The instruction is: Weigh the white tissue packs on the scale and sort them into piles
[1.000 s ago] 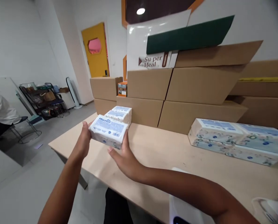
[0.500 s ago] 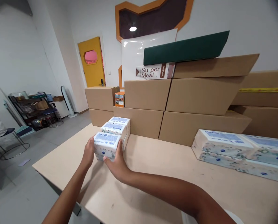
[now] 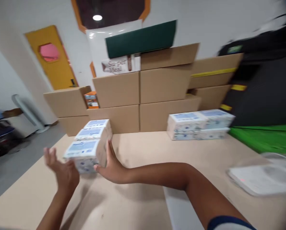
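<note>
Three visible soft tissue packs with blue and white printed tops run in a row at the left of the table (image 3: pixel 138 153), close to the cardboard boxes. The nearest tissue pack (image 3: pixel 82 147) sits at the front of that row. My left hand (image 3: pixel 63 172), slightly blurred, is just off its front left corner with fingers spread and nothing in them. Against the right side of the same pack rests my right hand (image 3: pixel 114 167), fingers stretched along the side and thumb near the front corner. It is open, touching the pack without wrapping round it.
Stacked cardboard boxes (image 3: pixel 116 89) line the table's back, topped by a dark green box (image 3: pixel 143 38). More tissue packs (image 3: pixel 195 123) are stacked at the back right. A white plastic-wrapped item (image 3: pixel 260 179) lies at the right. A white sheet (image 3: pixel 181 207) lies under my right arm.
My left hand has let go of the front tissue pack and moved off leftward, its fingers spreading. My right hand has loosened but stays at its side. My view has swung right.
</note>
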Motion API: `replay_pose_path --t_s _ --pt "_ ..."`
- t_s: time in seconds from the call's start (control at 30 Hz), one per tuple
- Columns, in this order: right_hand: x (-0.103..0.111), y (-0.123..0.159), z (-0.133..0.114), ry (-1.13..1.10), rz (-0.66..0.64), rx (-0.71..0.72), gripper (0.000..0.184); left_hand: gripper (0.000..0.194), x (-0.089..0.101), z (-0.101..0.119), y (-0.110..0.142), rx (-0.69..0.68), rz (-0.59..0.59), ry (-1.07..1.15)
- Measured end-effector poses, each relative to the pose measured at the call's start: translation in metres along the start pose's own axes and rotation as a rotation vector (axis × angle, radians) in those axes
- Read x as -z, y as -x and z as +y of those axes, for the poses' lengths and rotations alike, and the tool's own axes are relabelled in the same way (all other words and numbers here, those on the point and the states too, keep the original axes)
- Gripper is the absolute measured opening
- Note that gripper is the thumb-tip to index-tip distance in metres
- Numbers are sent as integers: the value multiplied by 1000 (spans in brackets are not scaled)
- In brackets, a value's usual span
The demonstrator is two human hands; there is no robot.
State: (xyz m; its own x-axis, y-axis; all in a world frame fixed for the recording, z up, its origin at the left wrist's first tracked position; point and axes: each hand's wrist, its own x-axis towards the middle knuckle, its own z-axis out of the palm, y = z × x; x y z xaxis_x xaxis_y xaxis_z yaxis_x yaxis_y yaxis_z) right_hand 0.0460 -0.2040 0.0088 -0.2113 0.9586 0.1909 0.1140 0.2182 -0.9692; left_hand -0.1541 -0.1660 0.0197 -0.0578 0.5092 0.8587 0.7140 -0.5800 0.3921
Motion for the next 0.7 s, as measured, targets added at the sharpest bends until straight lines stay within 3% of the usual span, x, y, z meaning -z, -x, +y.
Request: replay_pose_path --t_s 0.1,0.17,0.23,0.33,0.43,0.53,0.63,0.7 --pt "57 18 7 141 78 57 136 70 -12 15 5 -456 68 47" --pt "103 37 18 232 212 66 133 70 -25 32 9 -646 45 140" --pt "155 61 30 296 414 47 127 68 -38 54 13 -733 -38 253" --pt "242 105 42 346 818 -11 125 66 -56 84 23 -741 -197 379" --pt "330 151 40 368 988 -17 119 65 -77 107 34 -644 -328 444" --pt "404 193 35 370 1109 -39 106 63 -105 131 43 -402 -529 532" --pt "458 224 33 350 1238 -74 92 70 -143 172 43 -50 -796 703" --pt "480 233 35 347 1283 -50 82 78 -173 207 37 181 -918 814"
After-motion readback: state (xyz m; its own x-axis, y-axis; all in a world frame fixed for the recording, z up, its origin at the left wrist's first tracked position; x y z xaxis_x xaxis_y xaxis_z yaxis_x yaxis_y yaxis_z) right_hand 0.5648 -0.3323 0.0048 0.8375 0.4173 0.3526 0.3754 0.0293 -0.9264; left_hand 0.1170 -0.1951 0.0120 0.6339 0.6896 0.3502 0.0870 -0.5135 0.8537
